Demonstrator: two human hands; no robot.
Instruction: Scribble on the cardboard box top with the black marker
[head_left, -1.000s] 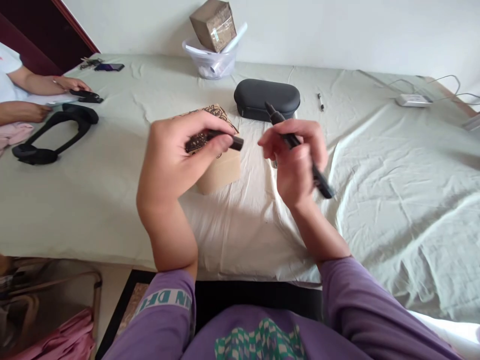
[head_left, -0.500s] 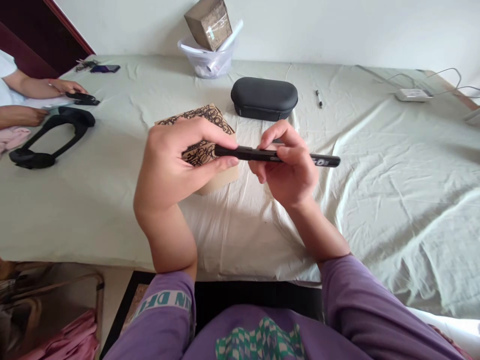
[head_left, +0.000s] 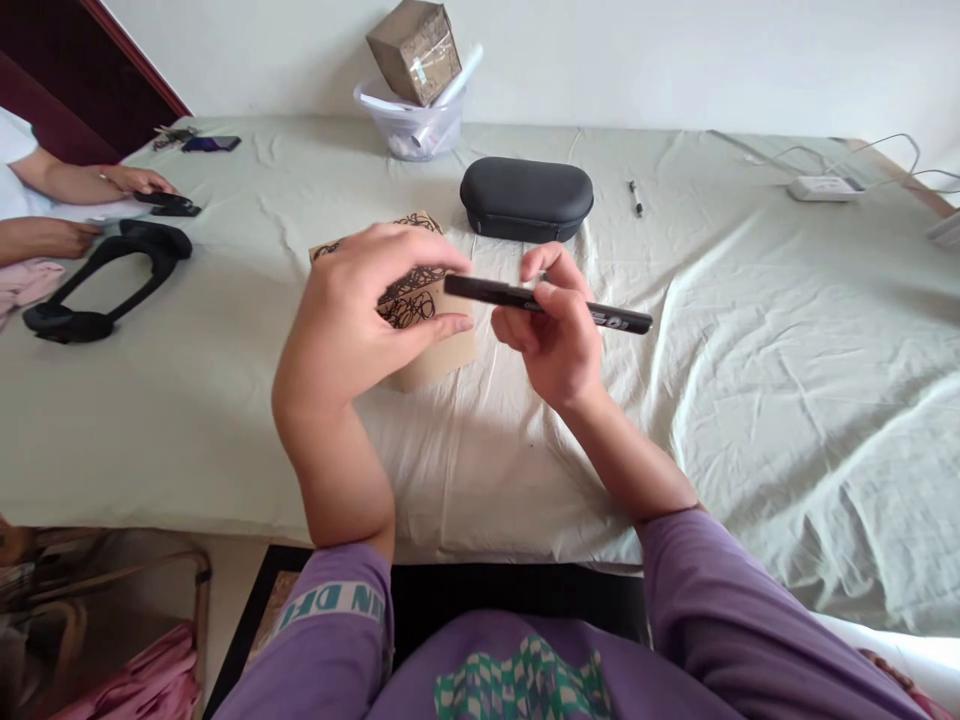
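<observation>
A black marker pen (head_left: 626, 319) with white print, its cap on, lies in the closed fingers of my right hand (head_left: 559, 335). It is held almost level above the table. My left hand (head_left: 337, 320) is open, thumb and fingers apart, around the capped end of the marker without visibly gripping it. Below and behind my left hand sits a cardboard box (head_left: 442, 355), its top covered in black looping scribbles. My left hand hides much of the box.
Behind the box lies a black zip case (head_left: 526, 195), with a small pen (head_left: 636, 198) to its right. At the back stands a clear plastic tub (head_left: 416, 130) holding a cardboard cube (head_left: 416, 50). Left, another person's hands (head_left: 142, 182) hold a black object near a black headband-like frame (head_left: 109, 285). A white power strip (head_left: 825, 189) lies right.
My left hand has let go of the marker's capped end, and its fingers have spread. My right hand has moved slightly left with the marker.
</observation>
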